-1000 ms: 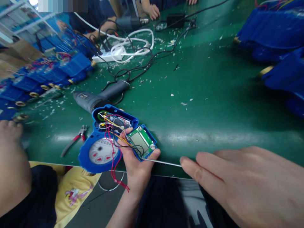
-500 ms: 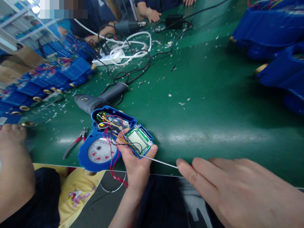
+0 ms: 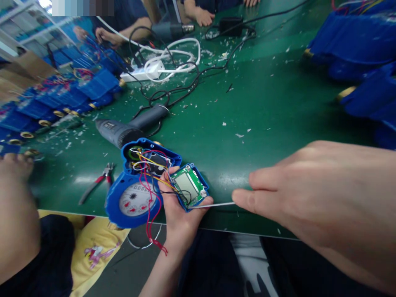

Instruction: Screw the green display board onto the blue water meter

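Note:
My left hand (image 3: pixel 179 214) grips a small display module (image 3: pixel 188 185), a green circuit board with a grey screen in a blue frame. Coloured wires run from it into the open housing of a blue water meter (image 3: pixel 113 206), whose round dial (image 3: pixel 136 198) has red pointers. Loose red wires (image 3: pixel 150 227) hang over the table edge. Between the fingers of my right hand (image 3: pixel 297 198) is a thin metal rod (image 3: pixel 219 204), like a screwdriver shaft; its handle is hidden by the hand. The rod's tip meets the lower edge of the module.
A grey heat gun (image 3: pixel 120 131) lies behind the meter, and red-handled cutters (image 3: pixel 99 181) to its left. More blue meters (image 3: pixel 355 45) stand at right and far left. A white power strip (image 3: pixel 144 72) and cables lie at the back. Co-workers' hands (image 3: pixel 204 16) rest across the table; an arm (image 3: pixel 18 214) is at left.
My right hand has swung upward, so the rod now lies nearly level instead of sloping down to the right. The module and meter sit slightly further right and lower in view.

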The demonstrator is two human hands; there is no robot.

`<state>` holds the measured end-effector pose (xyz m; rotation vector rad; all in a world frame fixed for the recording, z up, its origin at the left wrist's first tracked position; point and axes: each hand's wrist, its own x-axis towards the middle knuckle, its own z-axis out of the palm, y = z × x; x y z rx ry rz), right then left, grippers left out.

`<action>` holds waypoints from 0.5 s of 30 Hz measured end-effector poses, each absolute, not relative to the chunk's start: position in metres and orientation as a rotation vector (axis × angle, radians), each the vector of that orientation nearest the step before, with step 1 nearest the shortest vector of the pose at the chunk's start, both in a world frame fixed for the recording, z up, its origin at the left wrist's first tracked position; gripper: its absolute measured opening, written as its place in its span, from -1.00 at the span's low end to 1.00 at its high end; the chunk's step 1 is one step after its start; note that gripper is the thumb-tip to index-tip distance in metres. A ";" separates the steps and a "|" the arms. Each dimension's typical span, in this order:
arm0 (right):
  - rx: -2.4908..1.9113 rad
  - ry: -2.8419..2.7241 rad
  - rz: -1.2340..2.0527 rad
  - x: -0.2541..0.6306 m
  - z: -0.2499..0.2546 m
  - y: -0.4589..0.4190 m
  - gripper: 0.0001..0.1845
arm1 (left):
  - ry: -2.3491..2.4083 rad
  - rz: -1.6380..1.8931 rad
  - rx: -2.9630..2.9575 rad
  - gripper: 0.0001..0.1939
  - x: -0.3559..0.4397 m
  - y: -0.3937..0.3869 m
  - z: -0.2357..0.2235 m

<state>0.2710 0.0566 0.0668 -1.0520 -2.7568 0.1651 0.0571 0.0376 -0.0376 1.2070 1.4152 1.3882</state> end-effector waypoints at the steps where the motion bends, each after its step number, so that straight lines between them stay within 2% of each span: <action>1: -0.875 -2.830 0.142 0.270 0.064 0.060 -0.80 | 1.404 1.391 1.208 -0.23 0.057 0.038 -0.038; 3: -0.775 -2.849 0.065 0.268 0.060 0.061 -0.94 | 1.412 1.395 1.203 -0.22 0.057 0.038 -0.037; 7: -0.975 -2.649 0.106 0.265 0.053 0.045 -0.79 | 1.526 1.384 1.234 -0.21 0.055 0.039 -0.035; 15: -1.168 -2.522 0.125 0.263 0.033 0.008 -0.74 | 1.567 1.385 1.298 -0.19 0.056 0.039 -0.037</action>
